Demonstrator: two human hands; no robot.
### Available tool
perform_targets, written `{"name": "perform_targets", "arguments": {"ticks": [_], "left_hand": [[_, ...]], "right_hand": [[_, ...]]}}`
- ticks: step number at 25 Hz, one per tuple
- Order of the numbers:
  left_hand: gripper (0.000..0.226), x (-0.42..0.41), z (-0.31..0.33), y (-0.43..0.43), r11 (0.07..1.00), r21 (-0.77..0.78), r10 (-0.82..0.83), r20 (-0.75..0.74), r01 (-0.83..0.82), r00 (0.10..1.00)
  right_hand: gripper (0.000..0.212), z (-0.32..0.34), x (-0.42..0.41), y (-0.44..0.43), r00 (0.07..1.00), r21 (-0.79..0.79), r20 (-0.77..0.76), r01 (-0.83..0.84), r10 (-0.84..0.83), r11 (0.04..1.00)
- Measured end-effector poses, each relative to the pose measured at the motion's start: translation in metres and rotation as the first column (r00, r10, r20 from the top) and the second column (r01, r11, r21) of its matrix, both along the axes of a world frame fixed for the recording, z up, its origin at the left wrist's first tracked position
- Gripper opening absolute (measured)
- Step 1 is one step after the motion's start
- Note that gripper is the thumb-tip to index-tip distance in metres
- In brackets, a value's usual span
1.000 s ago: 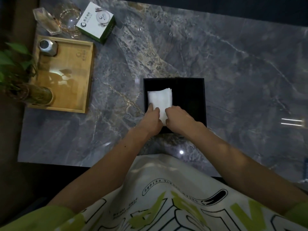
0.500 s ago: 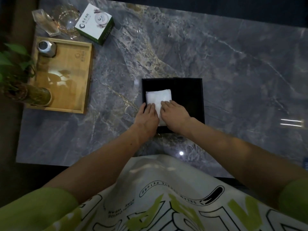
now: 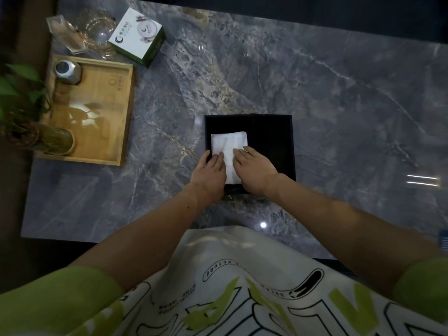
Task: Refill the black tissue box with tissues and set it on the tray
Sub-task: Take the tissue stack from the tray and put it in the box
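One open black square tissue box [image 3: 271, 132] holds one white folded tissue stack [image 3: 228, 144], pressed by the flat-fingered left hand [image 3: 209, 169] and right hand [image 3: 254, 167]; one wooden tray [image 3: 106, 122] holds one silver canister [image 3: 66, 71].

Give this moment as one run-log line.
step: press tissues into black tissue box | left hand: flat on tissues | right hand: flat on tissues | box: on table, not on tray

The tissue box [image 3: 271, 116] sits mid-table [image 3: 339, 93]. The tissues [image 3: 228, 144] lie in its left half, with the left hand [image 3: 209, 173] and right hand [image 3: 254, 169] resting on their near end. The tray [image 3: 101, 132] lies well to the left, with a jar [image 3: 66, 71] in its far corner and a vase [image 3: 55, 141] at its near corner. A carton [image 3: 138, 36] and a glass bowl [image 3: 99, 32] stand behind it.
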State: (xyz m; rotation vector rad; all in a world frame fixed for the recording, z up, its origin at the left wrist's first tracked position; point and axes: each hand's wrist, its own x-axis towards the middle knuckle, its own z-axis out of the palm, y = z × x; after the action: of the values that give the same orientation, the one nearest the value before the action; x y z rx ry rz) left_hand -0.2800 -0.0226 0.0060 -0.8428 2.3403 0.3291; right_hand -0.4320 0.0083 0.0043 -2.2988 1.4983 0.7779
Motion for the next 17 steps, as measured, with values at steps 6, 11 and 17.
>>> {"name": "perform_targets", "arguments": {"ticks": [6,11,17], "left_hand": [[0.07,0.012,0.002,0.004,0.993,0.062,0.116,-0.265,-0.104,0.957],[0.07,0.025,0.003,0.018,0.901,0.223,0.433,-0.508,-0.371,0.745],[0.071,0.024,-0.008,0.03,0.465,0.678,0.877,-0.442,-0.569,0.191]], "right_hand": [[0.066,0.008,-0.012,0.016,0.934,-0.082,0.313,0.205,-0.17,0.975],[0.063,0.013,-0.04,0.036,0.714,-0.125,0.542,0.591,-0.444,0.797],[0.051,0.014,-0.068,0.054,0.064,0.198,0.594,0.955,-0.802,0.223]]}}
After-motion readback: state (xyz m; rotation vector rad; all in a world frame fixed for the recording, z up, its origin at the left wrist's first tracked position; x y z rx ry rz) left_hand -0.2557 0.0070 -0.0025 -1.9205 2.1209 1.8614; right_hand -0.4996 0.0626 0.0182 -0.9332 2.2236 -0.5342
